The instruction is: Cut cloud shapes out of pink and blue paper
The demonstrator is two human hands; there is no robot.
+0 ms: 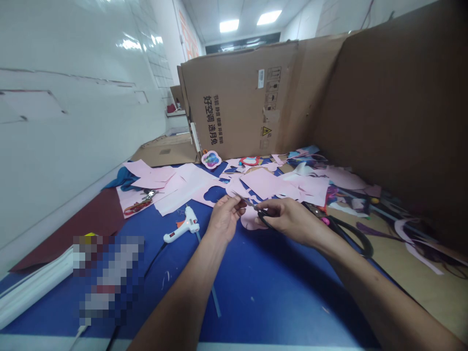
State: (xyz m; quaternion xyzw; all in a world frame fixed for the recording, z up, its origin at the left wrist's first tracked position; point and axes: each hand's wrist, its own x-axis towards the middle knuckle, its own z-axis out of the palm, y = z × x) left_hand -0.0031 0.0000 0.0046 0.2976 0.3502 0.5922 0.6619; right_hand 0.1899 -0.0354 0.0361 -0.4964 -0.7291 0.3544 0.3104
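In the middle of the head view, my right hand [287,217] is closed around black-handled scissors [265,214]. Their blades point left, toward the fingertips of my left hand [227,214]. That hand is pinched shut; what sits between its fingertips is too small to make out. Just below the scissors, a rounded pink paper piece [249,220] shows partly behind my hands. More cut pink paper [237,187] lies right behind the fingertips. Left of my left hand, a white glue gun [185,226] with an orange trigger rests on the blue table [270,292].
Pink sheets [270,181] and scraps spread across the back. A flower-shaped ornament [211,160] leans at the large cardboard box [241,97]. Keys [150,195] lie at left. A white bundle [44,282] lies at front left, and a black-handled tool [353,236] at right.
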